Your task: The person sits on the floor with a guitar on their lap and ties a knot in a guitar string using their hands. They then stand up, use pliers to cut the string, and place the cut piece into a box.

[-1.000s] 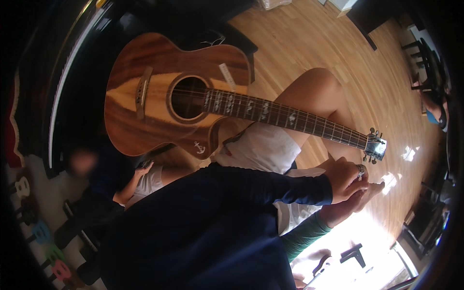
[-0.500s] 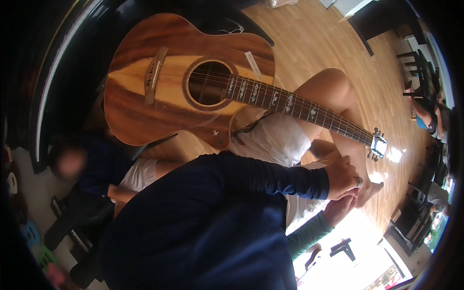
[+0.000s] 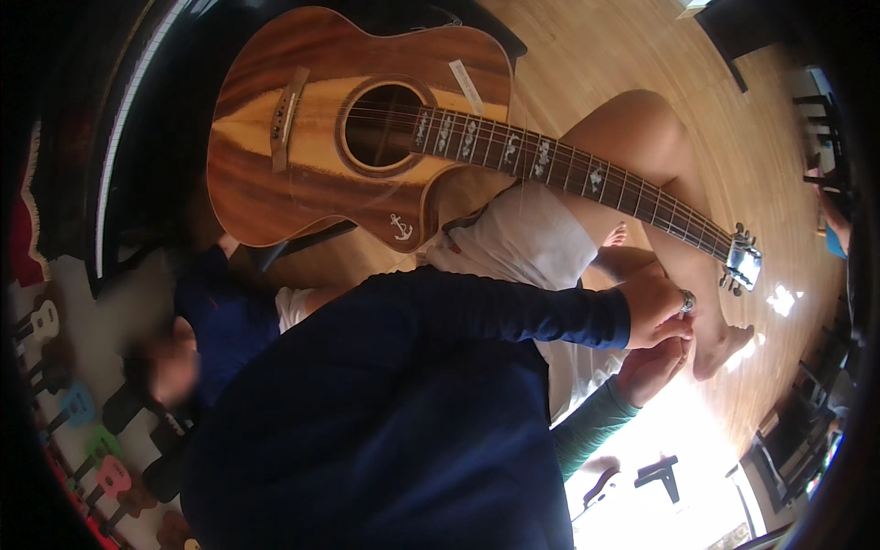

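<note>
Between three and four o'clock: left hand (image 3: 649,310) with bent fingers (image 3: 676,327), pressed against right hand (image 3: 646,371); maybe pinching, cannot tell what. At eleven o'clock: guitar (image 3: 367,188), strings (image 3: 385,116) already on, neck (image 3: 587,176) pointing toward four, untouched. Likely partway; cannot tell how much to go.

1 lg gtr (image 3: 431,133), 5+ sm ukes (image 3: 114,476)

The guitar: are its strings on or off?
On: strings run from the bridge over the sound hole and along the neck. I can't tell whether every string is there.
</note>
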### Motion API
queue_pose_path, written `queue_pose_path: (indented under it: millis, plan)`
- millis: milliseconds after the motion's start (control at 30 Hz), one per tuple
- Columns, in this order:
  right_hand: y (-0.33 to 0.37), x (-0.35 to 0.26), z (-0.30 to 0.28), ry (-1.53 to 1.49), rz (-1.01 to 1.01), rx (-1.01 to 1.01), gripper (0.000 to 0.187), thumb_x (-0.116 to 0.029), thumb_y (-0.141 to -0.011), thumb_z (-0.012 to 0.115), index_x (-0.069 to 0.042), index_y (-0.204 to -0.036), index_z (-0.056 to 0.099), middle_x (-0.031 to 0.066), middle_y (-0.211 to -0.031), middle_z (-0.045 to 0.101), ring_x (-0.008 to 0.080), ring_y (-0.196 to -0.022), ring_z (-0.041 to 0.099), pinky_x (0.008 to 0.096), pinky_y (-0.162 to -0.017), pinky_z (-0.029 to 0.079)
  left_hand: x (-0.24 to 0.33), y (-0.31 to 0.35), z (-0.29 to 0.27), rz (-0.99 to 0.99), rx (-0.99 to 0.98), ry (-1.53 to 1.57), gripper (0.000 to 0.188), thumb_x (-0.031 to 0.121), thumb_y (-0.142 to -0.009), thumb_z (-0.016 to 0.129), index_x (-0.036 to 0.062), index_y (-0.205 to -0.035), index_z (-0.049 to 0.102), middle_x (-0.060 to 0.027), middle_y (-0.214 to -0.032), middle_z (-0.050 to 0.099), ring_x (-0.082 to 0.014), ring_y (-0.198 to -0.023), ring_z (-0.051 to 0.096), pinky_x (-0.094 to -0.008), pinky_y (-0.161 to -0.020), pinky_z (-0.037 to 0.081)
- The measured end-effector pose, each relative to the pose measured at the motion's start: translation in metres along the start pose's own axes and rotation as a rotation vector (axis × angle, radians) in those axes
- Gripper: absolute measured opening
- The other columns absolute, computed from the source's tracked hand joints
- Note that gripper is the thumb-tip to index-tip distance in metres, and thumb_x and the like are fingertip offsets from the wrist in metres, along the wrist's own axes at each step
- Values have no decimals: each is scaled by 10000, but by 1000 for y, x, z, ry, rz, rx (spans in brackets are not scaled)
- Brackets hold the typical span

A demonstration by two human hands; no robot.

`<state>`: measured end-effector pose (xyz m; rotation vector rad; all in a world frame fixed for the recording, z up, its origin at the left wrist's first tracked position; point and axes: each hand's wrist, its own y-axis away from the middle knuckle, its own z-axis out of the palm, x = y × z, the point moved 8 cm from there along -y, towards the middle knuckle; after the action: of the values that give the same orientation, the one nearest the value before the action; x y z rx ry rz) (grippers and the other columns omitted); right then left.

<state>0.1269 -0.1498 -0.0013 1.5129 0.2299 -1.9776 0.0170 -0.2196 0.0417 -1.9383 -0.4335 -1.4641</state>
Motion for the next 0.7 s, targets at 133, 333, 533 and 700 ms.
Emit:
queue_pose_path:
  millis: [133,333,533,700]
  plan:
    - [-7,3,-28,-157,18,-275,257,-143,-888,616,12,-1091,595,112,-1144,592,190,-1052,577,333,-955,437,-2,1,26,37,-96,-188,169,288,-832,659,118,-830,653,-55,-726,626,-230,-744,599,-375,-773,376]
    - [-16,-1,-70,274,-17,-111,182,-85,-868,664,37,-964,569,103,-884,643,151,-729,637,240,-665,538,-20,6,52,-27,-272,-184,171,275,-837,654,104,-833,653,-55,-721,627,-227,-729,603,-382,-774,390]
    - [-17,-4,-93,338,26,-190,186,-40,-896,613,41,-1040,528,145,-929,663,170,-787,655,265,-728,545,-16,7,57,83,-263,-93,163,253,-814,674,93,-797,650,-52,-732,637,-234,-755,620,-383,-792,424]
    - [-11,-7,-96,484,-7,-177,163,-5,-899,588,41,-1042,526,153,-928,663,173,-831,649,274,-745,535,-8,2,52,72,-331,-82,173,234,-818,662,66,-780,665,-89,-738,650,-264,-739,630,-387,-738,465]
